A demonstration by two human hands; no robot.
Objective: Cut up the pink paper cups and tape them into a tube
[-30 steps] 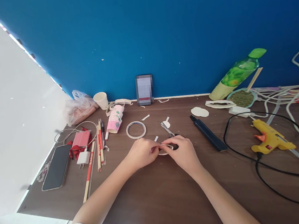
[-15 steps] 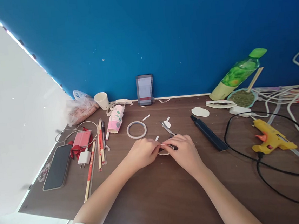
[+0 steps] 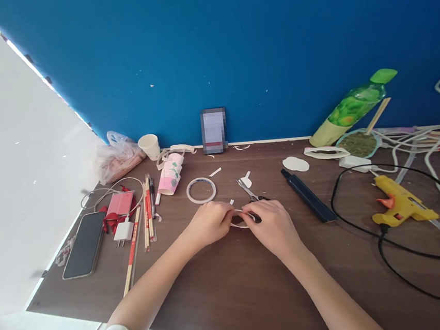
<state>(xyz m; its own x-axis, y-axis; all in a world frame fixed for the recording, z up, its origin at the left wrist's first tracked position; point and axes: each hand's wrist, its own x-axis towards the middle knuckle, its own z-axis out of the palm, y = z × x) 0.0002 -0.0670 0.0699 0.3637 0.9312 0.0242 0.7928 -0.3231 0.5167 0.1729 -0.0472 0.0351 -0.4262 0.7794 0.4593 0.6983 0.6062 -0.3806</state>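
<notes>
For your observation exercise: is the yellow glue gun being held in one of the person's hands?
No, the yellow glue gun lies on the table well away from both hands, which pinch a small paper ring.

Bright even daylight, blown-out white at left, soft shadows, wide-angle edge stretching, sharp focus

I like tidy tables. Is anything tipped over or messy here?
Yes. A pink paper cup lies on its side near the tape ring. The green bottle leans tilted against the blue wall. Small paper scraps dot the table, and a black cable loops loosely by the yellow glue gun.
</notes>
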